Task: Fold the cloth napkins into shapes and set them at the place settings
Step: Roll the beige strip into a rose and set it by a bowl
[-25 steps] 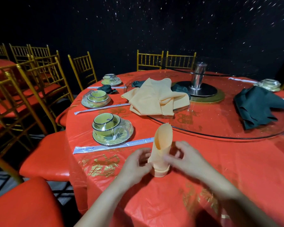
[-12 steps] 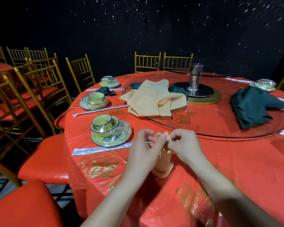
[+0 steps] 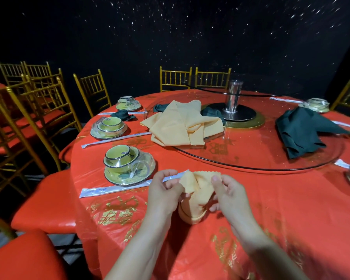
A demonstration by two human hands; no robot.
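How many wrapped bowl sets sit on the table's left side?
3: nearest bowl set beside the left hand, middle bowl set behind it, far bowl set beyond. None looks hidden.

A red tablecloth (image 3: 271, 199) with gold characters fills the centre and right of the frame. On it lies a round glass turntable (image 3: 251, 156), with a steel post (image 3: 233, 96) standing at upper centre. Gold chairs (image 3: 47, 110) with red seats (image 3: 42, 201) crowd the left edge. A black, sparkle-flecked backdrop (image 3: 170, 27) spans the top.
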